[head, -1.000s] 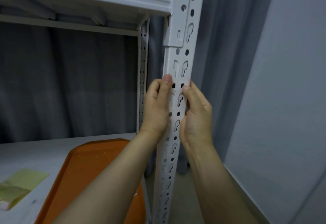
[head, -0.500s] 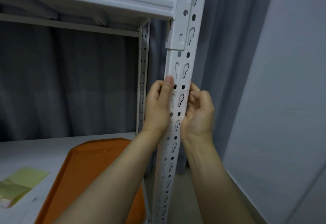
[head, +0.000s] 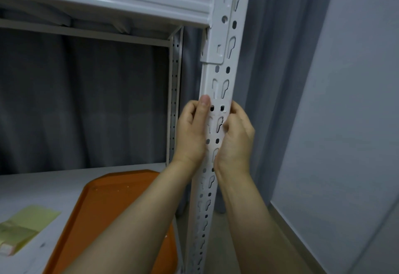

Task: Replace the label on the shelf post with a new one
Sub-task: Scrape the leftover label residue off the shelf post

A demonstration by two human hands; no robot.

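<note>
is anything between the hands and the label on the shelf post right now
Nothing visible. The left hand and right hand both grip the shelf post at the label, touching its edges.

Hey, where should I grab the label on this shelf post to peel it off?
Pinch the label at its upper right corner, coming from the right edge of the shelf post, where your right hand sits. That corner looks slightly puckered; the rest lies flat on the metal, giving nothing to catch.
</note>
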